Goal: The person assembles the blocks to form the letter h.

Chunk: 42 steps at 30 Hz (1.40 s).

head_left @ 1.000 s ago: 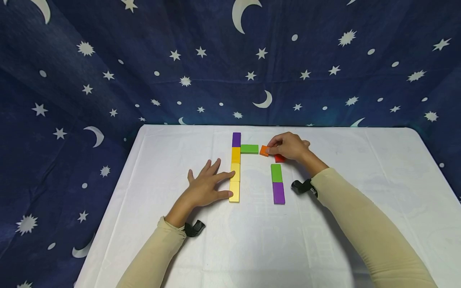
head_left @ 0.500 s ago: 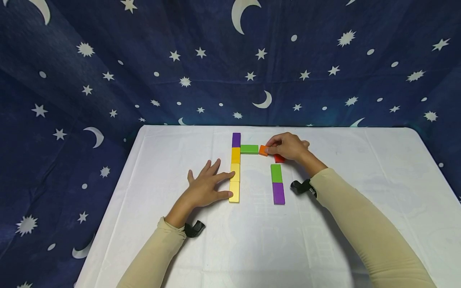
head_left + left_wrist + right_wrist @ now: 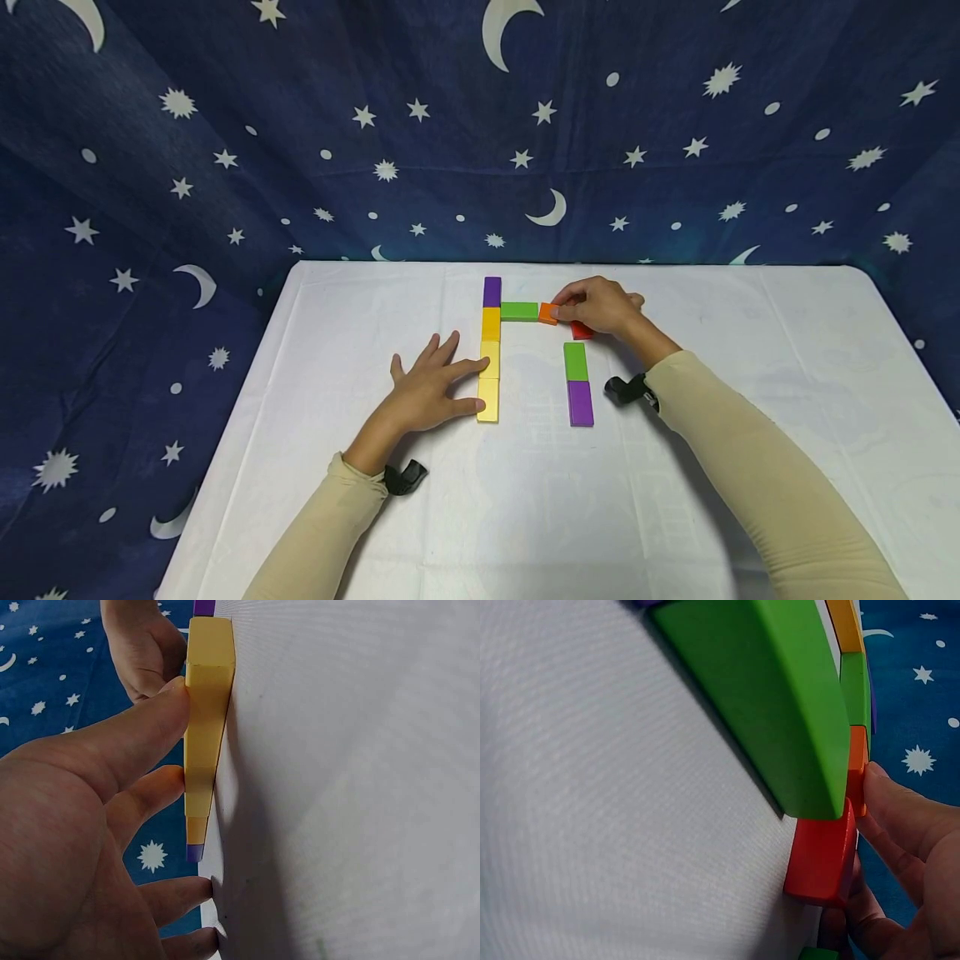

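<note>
My right hand (image 3: 603,304) pinches a small orange block (image 3: 547,313) between thumb and fingers. The block lies slightly askew, its left end right at a flat green block (image 3: 519,312). With fingers spread, my left hand (image 3: 422,393) touches the left column: the thumb is on the nearest pale yellow block (image 3: 489,400), the index finger on the second yellow block (image 3: 492,348). Above them in that column come a deeper yellow block (image 3: 491,323) and a purple block (image 3: 492,292). A red block (image 3: 582,332) is partly hidden under my right hand.
Below the red block stand a second green block (image 3: 575,362) and a purple block (image 3: 581,403), end to end. Another green block (image 3: 819,953) shows beneath the right fingers in the right wrist view. A starry blue cloth (image 3: 450,167) hangs behind the white table (image 3: 675,533).
My right hand has slid the orange block slightly left, closing the narrow gap to the flat green block. The left hand has stayed in place on the yellow blocks.
</note>
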Each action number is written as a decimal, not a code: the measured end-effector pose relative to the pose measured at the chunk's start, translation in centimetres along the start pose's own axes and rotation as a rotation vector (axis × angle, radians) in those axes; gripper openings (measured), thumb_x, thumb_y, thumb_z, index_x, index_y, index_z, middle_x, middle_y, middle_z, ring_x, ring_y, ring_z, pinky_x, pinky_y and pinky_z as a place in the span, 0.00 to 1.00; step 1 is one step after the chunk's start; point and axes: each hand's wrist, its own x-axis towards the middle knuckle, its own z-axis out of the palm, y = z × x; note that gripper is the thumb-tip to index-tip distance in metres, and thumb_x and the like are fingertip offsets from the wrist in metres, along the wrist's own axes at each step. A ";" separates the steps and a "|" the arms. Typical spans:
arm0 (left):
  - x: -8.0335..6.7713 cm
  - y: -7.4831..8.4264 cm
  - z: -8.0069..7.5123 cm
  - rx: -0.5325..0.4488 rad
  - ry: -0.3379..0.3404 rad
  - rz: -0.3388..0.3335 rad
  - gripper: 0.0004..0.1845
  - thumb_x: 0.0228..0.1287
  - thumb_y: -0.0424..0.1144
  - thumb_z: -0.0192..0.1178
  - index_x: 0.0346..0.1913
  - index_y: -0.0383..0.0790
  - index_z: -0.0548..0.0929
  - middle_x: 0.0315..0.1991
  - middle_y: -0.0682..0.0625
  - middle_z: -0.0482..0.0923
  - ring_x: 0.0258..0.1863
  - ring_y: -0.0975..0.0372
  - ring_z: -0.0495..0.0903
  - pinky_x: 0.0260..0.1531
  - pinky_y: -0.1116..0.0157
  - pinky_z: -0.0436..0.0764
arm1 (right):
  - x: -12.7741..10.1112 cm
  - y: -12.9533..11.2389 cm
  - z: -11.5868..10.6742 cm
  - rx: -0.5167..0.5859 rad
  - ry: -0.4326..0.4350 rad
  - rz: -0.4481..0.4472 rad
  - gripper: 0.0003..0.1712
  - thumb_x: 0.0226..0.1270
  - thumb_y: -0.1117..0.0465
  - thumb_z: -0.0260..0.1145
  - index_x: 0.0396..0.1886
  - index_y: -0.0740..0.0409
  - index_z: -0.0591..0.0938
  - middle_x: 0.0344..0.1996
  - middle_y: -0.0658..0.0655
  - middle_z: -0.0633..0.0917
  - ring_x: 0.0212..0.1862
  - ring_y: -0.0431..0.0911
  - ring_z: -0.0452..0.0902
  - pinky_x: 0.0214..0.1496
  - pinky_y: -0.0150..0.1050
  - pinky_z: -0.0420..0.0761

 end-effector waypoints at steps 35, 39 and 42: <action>0.1 0.0 -0.1 -0.001 -0.005 -0.001 0.35 0.61 0.63 0.68 0.72 0.69 0.74 0.84 0.47 0.46 0.84 0.44 0.40 0.65 0.21 0.31 | -0.1 -0.1 -0.1 0.003 0.015 0.002 0.13 0.65 0.47 0.72 0.45 0.45 0.90 0.46 0.54 0.87 0.50 0.53 0.76 0.56 0.67 0.55; 0.1 0.1 -0.1 -0.002 -0.011 -0.007 0.35 0.61 0.63 0.68 0.72 0.69 0.73 0.84 0.47 0.46 0.84 0.45 0.40 0.66 0.22 0.31 | -0.1 0.0 -0.1 0.003 0.016 0.001 0.13 0.65 0.47 0.72 0.45 0.44 0.91 0.45 0.54 0.87 0.50 0.53 0.76 0.57 0.67 0.54; 0.1 0.1 -0.1 0.003 -0.016 -0.013 0.35 0.61 0.63 0.68 0.72 0.69 0.73 0.84 0.47 0.45 0.84 0.45 0.40 0.66 0.22 0.31 | -0.1 0.0 -0.1 0.007 0.012 0.004 0.13 0.65 0.47 0.72 0.45 0.44 0.91 0.45 0.54 0.87 0.51 0.53 0.76 0.57 0.67 0.54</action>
